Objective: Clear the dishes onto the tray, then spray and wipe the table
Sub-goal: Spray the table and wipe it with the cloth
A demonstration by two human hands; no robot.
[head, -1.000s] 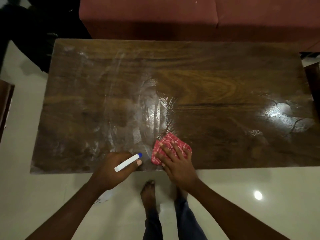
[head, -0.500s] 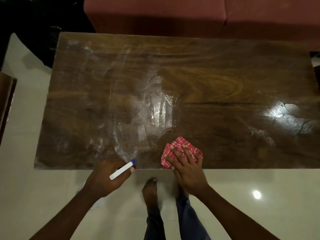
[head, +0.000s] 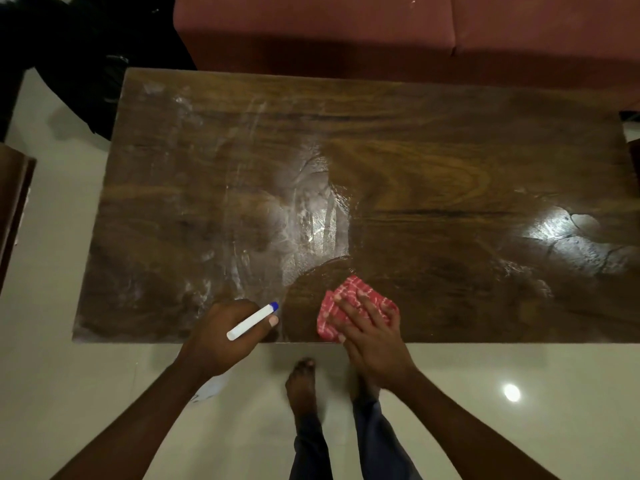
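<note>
The dark wooden table (head: 450,161) carries wet, streaky smears across its left half and a shiny wet patch at the right. My right hand (head: 372,336) lies with straight fingers pressed flat on a red-and-white checked cloth (head: 341,299) at the near edge, just right of the middle. A darker wiped arc borders the cloth on its left. My left hand (head: 221,337) grips a spray bottle (head: 252,321) by its white head with a blue nozzle tip, over the near edge and left of the cloth. The bottle's body hangs mostly hidden below the hand.
A red sofa (head: 398,32) runs along the table's far side. Dark objects (head: 79,64) fill the far left corner, and a brown piece of furniture (head: 14,202) stands at the left edge. My bare feet (head: 303,386) stand on pale glossy floor close to the near edge.
The cloth under my right hand has slid a little along the near edge, leaving a darker wiped patch. My left hand with the bottle dipped back, then returned over the edge.
</note>
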